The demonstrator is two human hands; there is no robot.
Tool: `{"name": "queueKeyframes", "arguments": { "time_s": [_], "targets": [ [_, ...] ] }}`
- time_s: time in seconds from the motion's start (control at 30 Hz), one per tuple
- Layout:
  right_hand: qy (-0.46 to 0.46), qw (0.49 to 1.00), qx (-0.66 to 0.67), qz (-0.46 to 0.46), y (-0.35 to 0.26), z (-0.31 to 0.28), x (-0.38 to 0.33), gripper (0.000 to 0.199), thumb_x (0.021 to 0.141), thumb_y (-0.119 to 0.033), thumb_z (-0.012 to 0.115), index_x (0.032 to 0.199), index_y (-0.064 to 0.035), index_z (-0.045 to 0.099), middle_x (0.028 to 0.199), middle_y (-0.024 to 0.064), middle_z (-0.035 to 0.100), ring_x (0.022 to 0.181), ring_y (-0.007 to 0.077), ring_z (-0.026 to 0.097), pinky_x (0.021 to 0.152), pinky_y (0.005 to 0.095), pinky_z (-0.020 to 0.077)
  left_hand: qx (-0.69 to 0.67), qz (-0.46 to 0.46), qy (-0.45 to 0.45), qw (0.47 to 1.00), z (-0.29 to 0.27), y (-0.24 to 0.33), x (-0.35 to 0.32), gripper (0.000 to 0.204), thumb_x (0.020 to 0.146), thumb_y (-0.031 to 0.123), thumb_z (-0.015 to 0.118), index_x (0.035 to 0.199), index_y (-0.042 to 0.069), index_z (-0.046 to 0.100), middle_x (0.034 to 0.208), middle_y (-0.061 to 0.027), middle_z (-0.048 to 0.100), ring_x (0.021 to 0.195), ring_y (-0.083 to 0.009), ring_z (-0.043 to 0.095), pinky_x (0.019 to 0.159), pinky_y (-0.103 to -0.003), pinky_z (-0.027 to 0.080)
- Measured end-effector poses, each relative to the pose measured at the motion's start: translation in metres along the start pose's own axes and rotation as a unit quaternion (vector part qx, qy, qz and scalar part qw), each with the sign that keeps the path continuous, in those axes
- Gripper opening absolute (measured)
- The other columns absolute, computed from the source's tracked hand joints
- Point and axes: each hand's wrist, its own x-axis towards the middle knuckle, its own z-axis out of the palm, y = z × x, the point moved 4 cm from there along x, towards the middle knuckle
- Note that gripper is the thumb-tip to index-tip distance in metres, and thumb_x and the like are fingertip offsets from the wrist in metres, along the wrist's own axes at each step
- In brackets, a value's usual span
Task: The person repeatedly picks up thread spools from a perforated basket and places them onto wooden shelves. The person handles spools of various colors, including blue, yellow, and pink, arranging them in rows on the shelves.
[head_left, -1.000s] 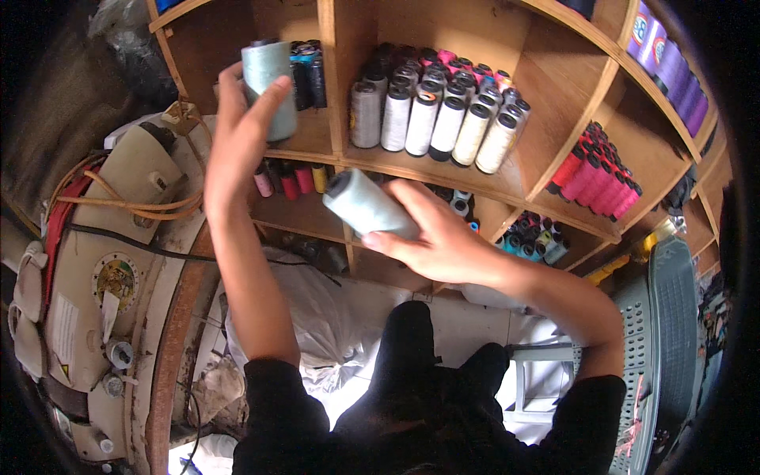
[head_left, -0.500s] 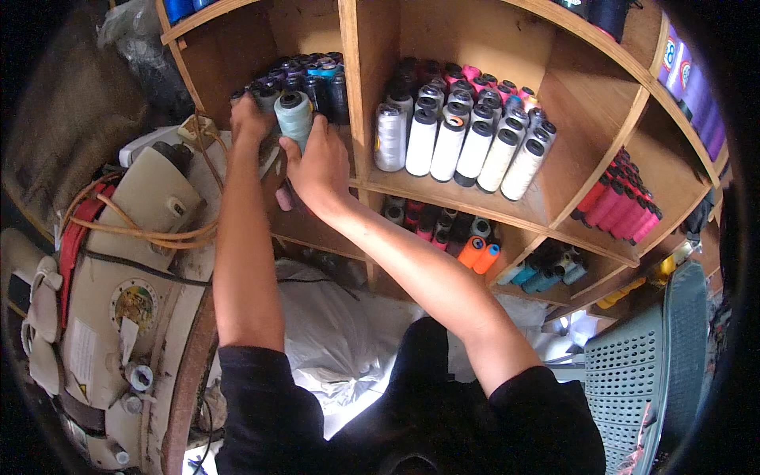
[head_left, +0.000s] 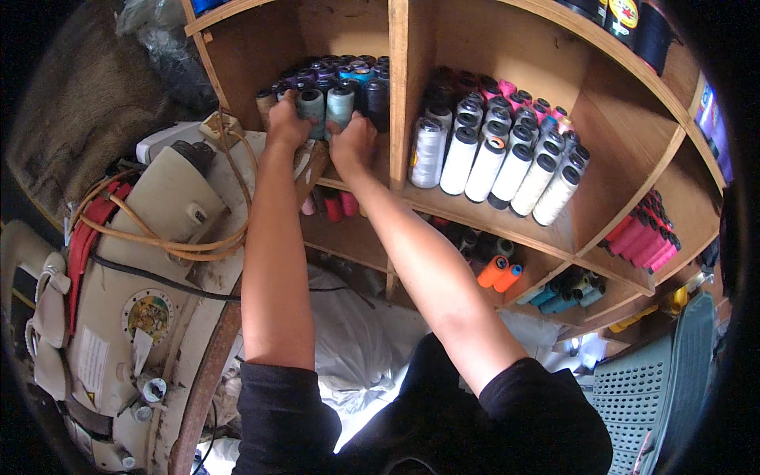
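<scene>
Right hand (head_left: 354,144): my thumb and fingers clamp the lower part of a pale teal spool (head_left: 340,103), standing at the near edge of the far-left compartment (head_left: 344,30)
Left hand (head_left: 288,125): I touch the left side of a grey-green spool (head_left: 312,108), just left of the teal one; whether my fingers close on it, I cannot tell
Neighbors: dark spools (head_left: 377,103) on the right
White thread (head_left: 512,172): rows in the next compartment right
Machine (head_left: 103,293): beige, near left
</scene>
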Motion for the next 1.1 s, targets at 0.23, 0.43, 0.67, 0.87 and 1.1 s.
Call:
{"name": "queueKeyframes", "arguments": {
  "time_s": [0.23,0.43,0.67,0.87,1.1],
  "targets": [
    [0.085,0.990,0.012,-0.113,0.023,0.023,0.001,0.034,0.078,-0.002,0.079,0.107,0.0043,0.062,0.109,0.0263,0.064,0.104,0.0453,0.062,0.087,0.0497,0.0508,0.089,-0.055,-0.008,0.995,0.009,0.008,0.000,0.072,0.072,0.020,0.089,0.130,0.001,0.051,0.124,-0.0258,0.066,0.119,-0.0428,0.062,0.102,-0.048,0.051],
    [0.005,0.966,0.253,0.055,0.011,0.009,-0.007,0.028,0.094,-0.004,0.056,0.119,0.0087,0.057,0.111,0.0325,0.061,0.109,0.0469,0.061,0.091,0.0508,0.0491,0.124,-0.114,0.022,0.985,-0.001,0.000,-0.008,0.071,0.069,0.030,0.091,0.125,0.000,0.060,0.120,-0.0243,0.069,0.115,-0.0397,0.066,0.098,-0.047,0.054],
    [0.040,0.998,-0.006,-0.046,0.017,0.018,0.000,0.044,0.075,-0.003,0.083,0.109,0.0032,0.055,0.109,0.0245,0.061,0.101,0.0450,0.063,0.085,0.0494,0.0519,0.172,-0.088,0.005,0.981,-0.006,0.016,-0.013,0.042,0.072,0.031,0.085,0.098,-0.001,0.077,0.111,-0.0245,0.072,0.108,-0.0391,0.070,0.095,-0.045,0.056],
    [-0.063,0.992,0.110,-0.020,0.005,0.011,-0.022,0.035,0.089,-0.013,0.072,0.114,0.0030,0.054,0.108,0.0253,0.062,0.100,0.0444,0.063,0.085,0.0507,0.0529,0.256,-0.023,0.141,0.956,-0.010,0.004,-0.002,0.032,0.072,0.021,0.079,0.098,0.004,0.073,0.104,-0.0185,0.072,0.102,-0.0374,0.068,0.092,-0.045,0.056],
    [-0.120,0.883,0.005,-0.454,-0.022,-0.148,-0.140,0.028,0.093,-0.015,0.062,0.113,0.0040,0.058,0.096,0.0177,0.059,0.083,0.0318,0.063,0.067,0.0413,0.0546,0.202,0.107,0.338,0.913,-0.040,0.011,0.011,0.019,0.070,0.008,0.073,0.089,0.010,0.068,0.092,-0.0138,0.069,0.093,-0.0354,0.066,0.081,-0.050,0.054]
  ]
}}
